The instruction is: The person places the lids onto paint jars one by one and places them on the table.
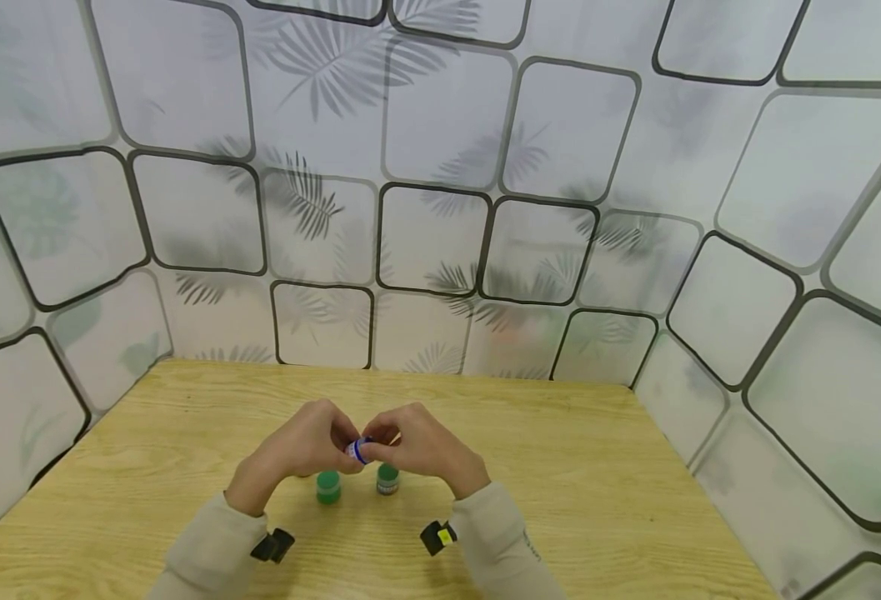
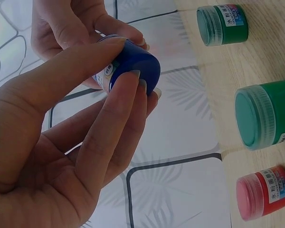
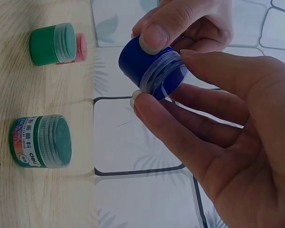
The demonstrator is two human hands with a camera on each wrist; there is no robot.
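Observation:
Both hands meet above the table around a small blue paint jar (image 1: 356,451). My left hand (image 1: 308,440) grips its blue body (image 3: 134,61) between thumb and fingertips. On the other end, my right hand (image 1: 427,443) pinches the clear ridged lid (image 3: 162,71). The jar is tilted onto its side; whether the lid is fully seated, I cannot tell. Below the hands, a green paint jar (image 1: 328,487) and a darker green paint jar (image 1: 387,480) stand on the table. A red paint jar (image 2: 265,193) shows in the left wrist view, mostly hidden by the hand in the head view.
The light wood table (image 1: 560,483) runs back to a patterned curtain (image 1: 440,233) with leaf prints and rounded squares, which encloses the far side and both flanks. The standing jars are close together beneath the hands.

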